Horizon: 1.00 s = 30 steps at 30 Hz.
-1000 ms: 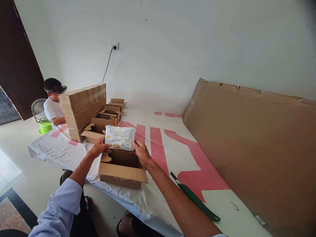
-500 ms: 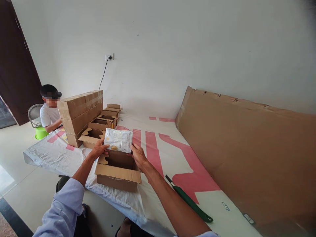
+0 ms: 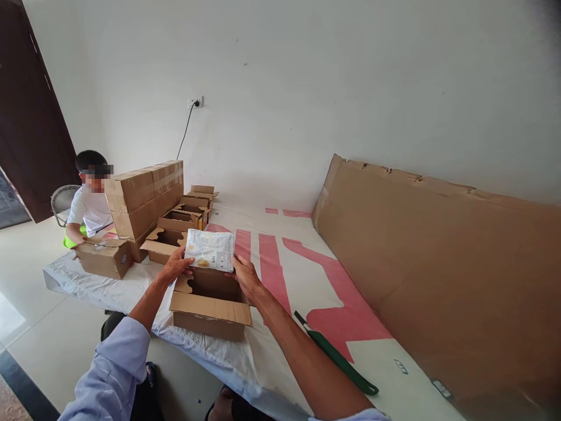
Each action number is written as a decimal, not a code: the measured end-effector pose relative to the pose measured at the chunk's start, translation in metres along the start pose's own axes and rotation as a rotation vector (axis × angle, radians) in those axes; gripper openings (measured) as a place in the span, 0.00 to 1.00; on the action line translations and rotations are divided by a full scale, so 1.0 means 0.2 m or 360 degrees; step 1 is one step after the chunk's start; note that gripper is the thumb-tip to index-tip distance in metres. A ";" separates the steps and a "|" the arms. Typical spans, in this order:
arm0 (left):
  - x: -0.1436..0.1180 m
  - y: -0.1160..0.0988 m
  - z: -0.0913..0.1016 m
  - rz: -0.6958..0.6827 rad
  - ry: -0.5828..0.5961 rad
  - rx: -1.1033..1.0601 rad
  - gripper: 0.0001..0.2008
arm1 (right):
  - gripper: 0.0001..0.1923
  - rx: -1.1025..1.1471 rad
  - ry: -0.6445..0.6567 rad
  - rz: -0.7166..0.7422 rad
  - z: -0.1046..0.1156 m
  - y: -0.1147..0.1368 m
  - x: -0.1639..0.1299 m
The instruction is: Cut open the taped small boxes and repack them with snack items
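I hold a white printed pouch (image 3: 210,250) flat between both hands, just above an open cardboard box (image 3: 211,307) at the table's near edge. My left hand (image 3: 176,265) grips the pouch's left side, and my right hand (image 3: 245,275) grips its right side. The box's flaps are folded outward and its inside looks dark.
Several open boxes (image 3: 175,225) and a stack of taped cartons (image 3: 144,196) stand at the left rear. A co-worker sits at the far left, hands on a closed carton (image 3: 105,257). A green-handled tool (image 3: 337,356) lies to my right. A large cardboard sheet (image 3: 438,263) leans against the wall.
The co-worker has set a closed carton on the table's left end. My hands and the pouch have hardly moved; the view shifted slightly.
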<state>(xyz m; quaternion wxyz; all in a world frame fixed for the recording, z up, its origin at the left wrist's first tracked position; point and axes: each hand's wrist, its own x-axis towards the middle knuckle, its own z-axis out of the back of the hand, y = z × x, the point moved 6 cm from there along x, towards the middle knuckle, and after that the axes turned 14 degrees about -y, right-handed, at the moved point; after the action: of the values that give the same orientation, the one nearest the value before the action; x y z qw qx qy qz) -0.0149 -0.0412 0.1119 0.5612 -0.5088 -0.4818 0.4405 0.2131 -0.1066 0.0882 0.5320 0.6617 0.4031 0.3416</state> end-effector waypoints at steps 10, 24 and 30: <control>-0.22 -0.19 -0.02 -0.0540 -0.0056 0.0552 0.27 | 0.24 0.0100 0.0094 0.0071 0.15 0.13 -0.04; -0.91 -0.11 -0.28 -0.1131 0.1315 0.1815 0.12 | 0.31 0.0124 -0.0463 0.0107 0.63 -0.11 0.07; -1.01 -0.18 -0.20 -0.1263 0.1279 0.1976 0.11 | 0.28 -0.0248 -0.0002 0.0208 0.58 -0.18 0.07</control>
<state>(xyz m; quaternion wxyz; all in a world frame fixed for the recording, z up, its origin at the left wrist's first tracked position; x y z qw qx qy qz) -0.0043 -0.2489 0.1292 0.9816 -0.0186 -0.0585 0.1807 0.3160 -0.1398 0.0301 0.5588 0.6433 0.3310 0.4054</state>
